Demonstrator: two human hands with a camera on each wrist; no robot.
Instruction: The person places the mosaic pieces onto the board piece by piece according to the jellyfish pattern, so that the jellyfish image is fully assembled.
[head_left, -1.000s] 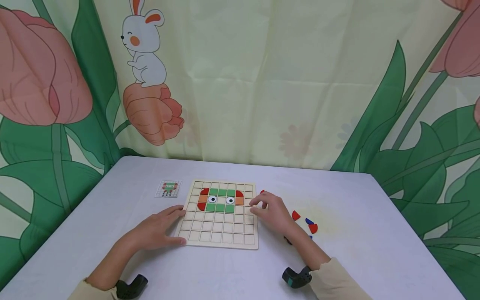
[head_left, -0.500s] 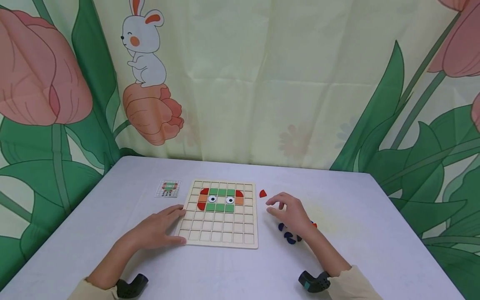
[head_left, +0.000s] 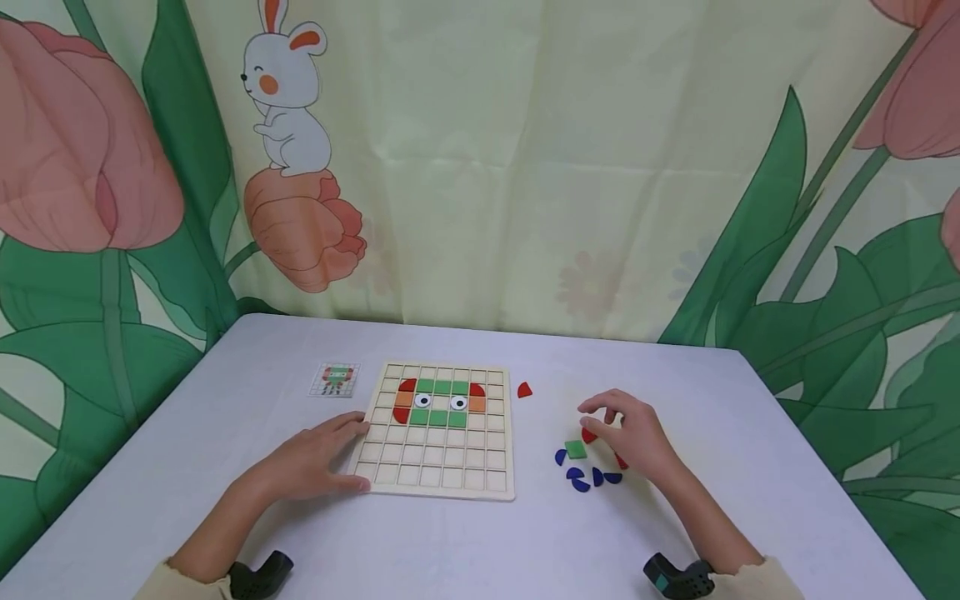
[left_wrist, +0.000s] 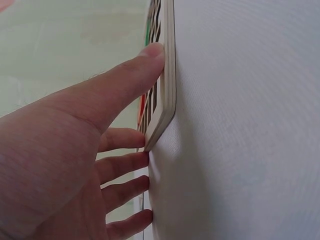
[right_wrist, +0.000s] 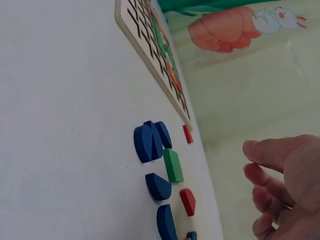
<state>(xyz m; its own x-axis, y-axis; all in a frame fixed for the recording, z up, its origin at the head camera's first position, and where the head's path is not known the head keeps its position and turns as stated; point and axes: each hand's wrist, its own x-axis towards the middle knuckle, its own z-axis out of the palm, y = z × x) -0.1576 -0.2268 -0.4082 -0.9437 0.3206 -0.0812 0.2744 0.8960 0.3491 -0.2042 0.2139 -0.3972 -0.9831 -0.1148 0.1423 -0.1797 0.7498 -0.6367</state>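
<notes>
A wooden grid board lies on the table, with green, red and orange pieces and two eye pieces set in its upper cells. My left hand rests along its left edge; in the left wrist view the thumb touches the rim and the fingers are extended. My right hand hovers over loose pieces, fingers loosely bent, nothing visible between thumb and fingertips. Around and below it lie a green square piece, a red piece and several blue half-round pieces. The hand partly covers some red pieces.
A small picture card showing a figure on a grid lies left of the board. One red piece sits alone just right of the board's upper corner. Behind the white table hangs a printed curtain.
My right hand has moved right, from beside the board's right edge to above the loose pieces, uncovering the lone red piece, the green square and blue pieces. My left hand has stayed put.
</notes>
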